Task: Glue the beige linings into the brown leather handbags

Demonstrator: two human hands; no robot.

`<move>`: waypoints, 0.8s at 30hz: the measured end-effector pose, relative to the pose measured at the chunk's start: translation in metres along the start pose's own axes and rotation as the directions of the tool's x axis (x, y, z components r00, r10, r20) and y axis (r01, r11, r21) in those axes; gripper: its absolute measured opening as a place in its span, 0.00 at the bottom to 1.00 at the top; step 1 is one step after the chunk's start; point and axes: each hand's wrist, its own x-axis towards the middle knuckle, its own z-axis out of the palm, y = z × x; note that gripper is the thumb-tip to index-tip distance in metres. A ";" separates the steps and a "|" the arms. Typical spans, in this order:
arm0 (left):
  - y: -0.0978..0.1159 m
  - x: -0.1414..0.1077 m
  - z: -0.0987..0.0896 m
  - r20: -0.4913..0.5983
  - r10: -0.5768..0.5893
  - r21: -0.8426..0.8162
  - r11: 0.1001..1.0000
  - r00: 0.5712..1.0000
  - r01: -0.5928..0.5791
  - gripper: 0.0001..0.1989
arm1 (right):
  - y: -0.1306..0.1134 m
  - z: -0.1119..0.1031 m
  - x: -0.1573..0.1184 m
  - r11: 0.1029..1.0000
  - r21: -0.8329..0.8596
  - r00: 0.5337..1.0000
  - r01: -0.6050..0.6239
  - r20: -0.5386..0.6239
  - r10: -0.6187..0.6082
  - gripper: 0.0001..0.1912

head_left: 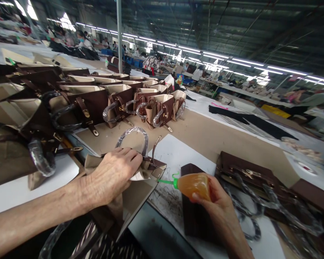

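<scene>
My left hand (121, 162) is closed on the edge of a brown and taupe handbag (113, 212), which lies tilted at the table's front edge. The bag's plastic-wrapped handle (133, 135) loops up behind my knuckles. In my right hand (218, 201) is a squeeze bottle (196, 185) of amber liquid, with a green nozzle. The bottle lies nearly level, and its tip points left at the bag's edge; whether it touches, I cannot tell. Below the bottle is a dark brown flat piece (191, 219) on a glue-smeared white sheet (175, 151).
Rows of open brown handbags (89, 102) stand across the left and back of the table. To the right lie more bags with wrapped handles (245, 172). Black strips (253, 122) lie farther back. A metal post (119, 39) rises behind the bags. Several people work at distant tables.
</scene>
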 end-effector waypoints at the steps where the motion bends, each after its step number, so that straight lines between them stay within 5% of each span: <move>1: 0.000 -0.001 0.001 -0.019 0.005 -0.008 1.000 1.000 -0.006 0.17 | 0.001 0.001 -0.001 1.000 0.001 1.000 -0.006 -0.002 0.006 0.28; 6: -0.001 -0.005 0.009 -0.142 0.028 -0.021 0.999 0.989 -0.031 0.17 | 0.005 0.002 -0.006 0.998 0.019 0.998 -0.055 0.009 0.054 0.30; 24: -0.006 -0.012 0.022 -0.257 0.040 -0.038 0.998 0.966 -0.052 0.16 | 0.010 0.013 -0.021 0.978 0.197 0.993 -0.063 -0.085 0.082 0.30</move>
